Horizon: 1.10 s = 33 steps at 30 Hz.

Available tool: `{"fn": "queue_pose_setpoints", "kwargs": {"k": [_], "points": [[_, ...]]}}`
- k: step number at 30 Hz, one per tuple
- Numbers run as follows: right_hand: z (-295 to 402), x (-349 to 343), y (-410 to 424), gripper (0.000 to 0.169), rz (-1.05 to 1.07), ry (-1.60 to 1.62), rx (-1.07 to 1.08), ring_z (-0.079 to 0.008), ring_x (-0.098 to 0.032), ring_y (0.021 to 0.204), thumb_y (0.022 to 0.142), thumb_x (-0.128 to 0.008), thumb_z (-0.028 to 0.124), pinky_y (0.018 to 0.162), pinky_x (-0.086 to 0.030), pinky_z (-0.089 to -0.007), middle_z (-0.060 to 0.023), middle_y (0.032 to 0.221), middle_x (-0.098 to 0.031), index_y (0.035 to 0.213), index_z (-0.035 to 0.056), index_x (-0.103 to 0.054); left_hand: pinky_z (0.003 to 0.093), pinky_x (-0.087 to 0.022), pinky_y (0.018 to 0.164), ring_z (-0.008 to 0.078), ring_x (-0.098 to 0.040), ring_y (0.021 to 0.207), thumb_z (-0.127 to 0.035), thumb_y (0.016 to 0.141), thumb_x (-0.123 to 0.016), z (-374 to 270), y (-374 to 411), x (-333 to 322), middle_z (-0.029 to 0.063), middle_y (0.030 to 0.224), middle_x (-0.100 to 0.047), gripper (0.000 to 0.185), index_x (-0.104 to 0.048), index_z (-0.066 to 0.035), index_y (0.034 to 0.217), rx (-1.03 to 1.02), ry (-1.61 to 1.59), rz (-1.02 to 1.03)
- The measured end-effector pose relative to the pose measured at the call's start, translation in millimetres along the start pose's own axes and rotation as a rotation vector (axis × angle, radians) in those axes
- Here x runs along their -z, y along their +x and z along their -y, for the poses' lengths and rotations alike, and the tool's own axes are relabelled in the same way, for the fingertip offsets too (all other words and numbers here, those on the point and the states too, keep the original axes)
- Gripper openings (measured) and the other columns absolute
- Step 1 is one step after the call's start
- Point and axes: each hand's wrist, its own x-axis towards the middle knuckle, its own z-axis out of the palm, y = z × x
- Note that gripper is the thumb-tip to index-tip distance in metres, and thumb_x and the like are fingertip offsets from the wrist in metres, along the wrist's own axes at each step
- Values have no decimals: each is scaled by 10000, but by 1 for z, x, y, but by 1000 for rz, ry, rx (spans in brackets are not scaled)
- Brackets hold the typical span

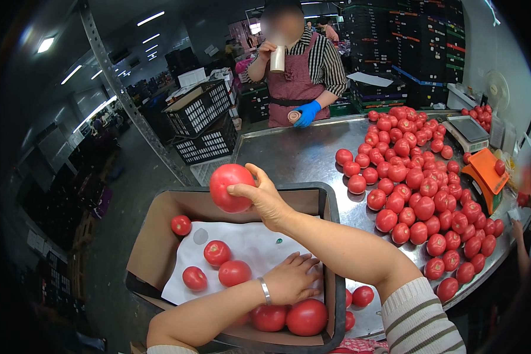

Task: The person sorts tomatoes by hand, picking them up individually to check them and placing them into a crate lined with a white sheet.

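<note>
My right hand holds a large red tomato above the far side of a cardboard-lined crate. Flat on a white paper sheet inside the crate lies my left hand, fingers spread, a silver bracelet at its wrist. Three tomatoes rest on the sheet: one near its middle, one closer to my left hand and one to the left. Larger tomatoes fill the crate's near side, partly behind my left forearm. Another tomato shows by the left wall.
Many tomatoes cover the right of the steel table. Beyond them stand a weighing scale and an orange-topped scale. Across the table a person drinks from a cup. Black crates are stacked at the left, by a metal post.
</note>
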Motion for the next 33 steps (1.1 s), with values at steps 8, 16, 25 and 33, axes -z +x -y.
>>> {"fn": "queue_pose_setpoints", "kwargs": {"k": [8, 16, 25, 33], "points": [[-4, 3, 3, 1067, -18, -56, 0, -289, -429, 1227, 661, -779, 335, 933, -440, -428, -199, 1376, -317, 1449, 7, -138, 462, -312, 1033, 392, -424, 1187, -387, 888, -538, 7, -2, 8, 212, 1298, -443, 467, -515, -66, 1226, 19, -65, 55], [0, -1, -1, 1031, -5, -18, -38, -278, -466, 1191, 673, -753, 341, 931, -442, -404, -206, 1360, -344, 1446, 30, -146, 432, -333, 1015, 352, -454, 1180, -388, 891, -532, 7, -9, 14, 200, 1223, -517, 448, -540, -52, 1187, 20, -72, 62], [0, 0, 1, 1036, 17, 4, -32, -286, -461, 1204, 694, -747, 357, 950, -433, -424, -218, 1375, -319, 1454, 15, -130, 440, -331, 1016, 355, -441, 1196, -375, 893, -524, 6, -11, 10, 197, 1234, -503, 454, -522, -52, 1212, -18, -90, 99], [-2, 0, 1, 1037, 21, 4, -37, -291, -455, 1211, 696, -745, 358, 949, -437, -429, -212, 1388, -306, 1453, 11, -127, 450, -323, 1026, 355, -426, 1213, -371, 898, -516, 6, -12, 8, 196, 1264, -481, 454, -505, -64, 1232, -25, -91, 110]]}}
